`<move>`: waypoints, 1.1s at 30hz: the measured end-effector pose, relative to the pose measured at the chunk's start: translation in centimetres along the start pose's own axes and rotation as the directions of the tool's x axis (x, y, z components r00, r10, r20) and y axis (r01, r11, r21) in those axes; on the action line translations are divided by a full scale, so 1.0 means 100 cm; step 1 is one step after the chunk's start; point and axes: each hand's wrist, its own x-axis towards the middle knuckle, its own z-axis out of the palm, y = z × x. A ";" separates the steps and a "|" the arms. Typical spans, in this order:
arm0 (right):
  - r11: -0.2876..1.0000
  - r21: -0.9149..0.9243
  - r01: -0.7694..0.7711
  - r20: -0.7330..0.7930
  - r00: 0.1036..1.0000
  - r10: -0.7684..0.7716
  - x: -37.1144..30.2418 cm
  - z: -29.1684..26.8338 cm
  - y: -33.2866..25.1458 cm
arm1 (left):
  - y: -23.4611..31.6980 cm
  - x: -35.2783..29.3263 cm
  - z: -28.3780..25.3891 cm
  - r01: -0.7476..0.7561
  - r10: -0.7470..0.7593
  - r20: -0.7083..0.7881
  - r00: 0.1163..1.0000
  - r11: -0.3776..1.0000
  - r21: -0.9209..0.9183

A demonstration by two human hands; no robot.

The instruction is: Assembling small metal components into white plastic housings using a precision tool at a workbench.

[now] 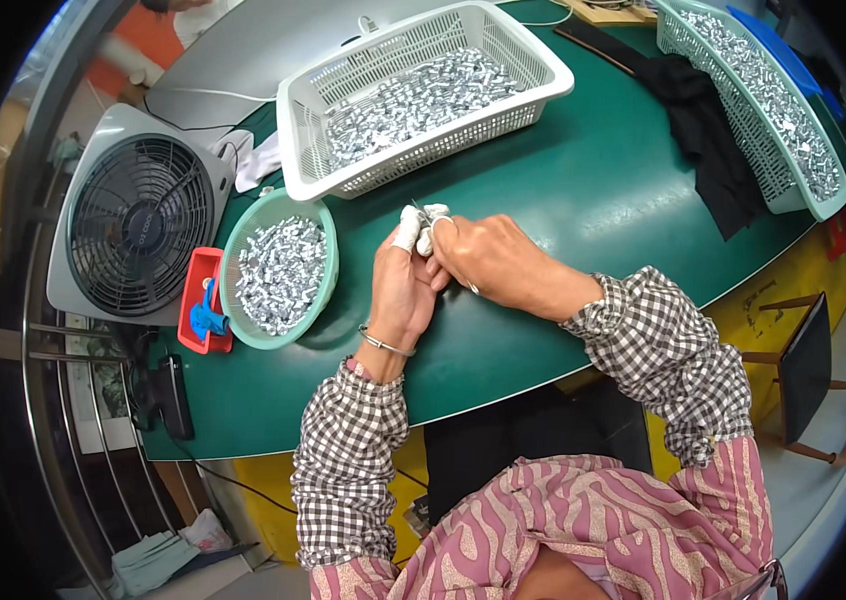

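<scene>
My left hand (405, 290) is raised over the green table with white coverings on its fingertips. Its fingers are pinched together. Against them presses my right hand (508, 262), also closed, its fingers meeting the left ones. Whatever small thing sits between them is too small and too hidden to name. Left of my hands stands a round light-green basket (327, 290) full of small silvery metal cylinders (281, 275). Beyond my hands is a large white plastic basket (423, 143), holding many more silvery pieces (423, 100).
A grey box fan (143, 225) stands at the left, beside a small red tray (201, 335) with a blue object (208, 315). At the far right is another pale-green basket (743, 130) of metal pieces, with black cloth (693, 110) beside it. A chair (798, 370) stands right.
</scene>
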 end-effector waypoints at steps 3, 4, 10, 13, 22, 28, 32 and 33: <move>0.999 -0.053 -0.003 0.028 1.000 0.005 0.002 -0.004 -0.006 | 0.003 0.001 0.000 -0.027 0.027 -0.011 1.000 0.999 0.022; 0.998 -0.067 -0.001 0.053 0.999 0.005 0.003 -0.008 -0.010 | 0.003 0.002 -0.001 -0.054 0.054 -0.009 0.998 0.998 0.026; 0.988 -0.154 0.004 0.081 0.997 0.009 0.003 -0.008 -0.007 | 0.003 -0.001 0.001 -0.031 0.030 0.013 0.999 0.999 0.021; 0.997 -0.080 -0.011 0.083 0.996 0.018 0.002 -0.009 -0.009 | 0.003 0.000 -0.001 -0.038 0.039 0.042 0.998 0.999 -0.017; 0.990 0.133 -0.050 -0.014 0.999 0.052 0.006 -0.010 -0.004 | 0.004 -0.002 0.000 -0.057 0.058 0.081 0.995 0.998 -0.014; 0.980 0.182 -0.087 0.015 0.996 0.086 0.008 -0.016 -0.012 | 0.004 0.004 -0.008 -0.065 0.075 0.095 0.993 0.992 -0.112; 0.971 0.219 -0.098 0.010 0.995 0.098 0.011 -0.010 -0.001 | 0.004 0.001 -0.003 -0.022 0.032 0.110 0.993 0.996 -0.085; 0.968 0.229 -0.104 0.008 0.994 0.105 0.011 -0.009 0.002 | 0.003 0.000 -0.001 0.001 0.006 0.113 0.994 0.998 -0.068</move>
